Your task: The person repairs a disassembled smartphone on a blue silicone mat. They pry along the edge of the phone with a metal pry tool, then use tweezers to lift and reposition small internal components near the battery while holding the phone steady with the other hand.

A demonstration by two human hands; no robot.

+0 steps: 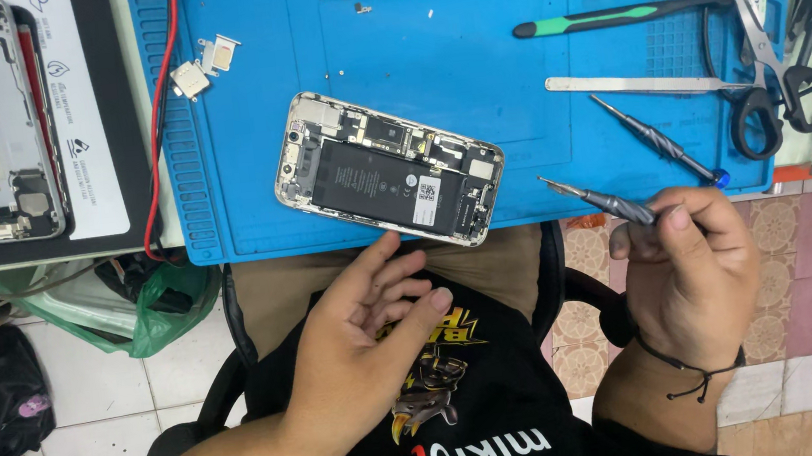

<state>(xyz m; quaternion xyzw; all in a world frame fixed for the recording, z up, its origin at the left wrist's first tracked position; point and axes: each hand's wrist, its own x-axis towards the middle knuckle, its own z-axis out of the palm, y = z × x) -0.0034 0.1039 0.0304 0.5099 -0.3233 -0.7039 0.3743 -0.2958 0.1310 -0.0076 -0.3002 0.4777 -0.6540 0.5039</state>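
Blue mat; black battery; grey screwdriver.

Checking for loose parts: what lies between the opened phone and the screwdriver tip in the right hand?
In the head view, only bare blue work mat lies between the opened silver phone and the grey metal screwdriver.

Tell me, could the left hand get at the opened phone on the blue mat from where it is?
Probably yes. The left hand lies open and empty just below the opened phone, which sits near the front edge of the blue mat. Nothing lies between them.
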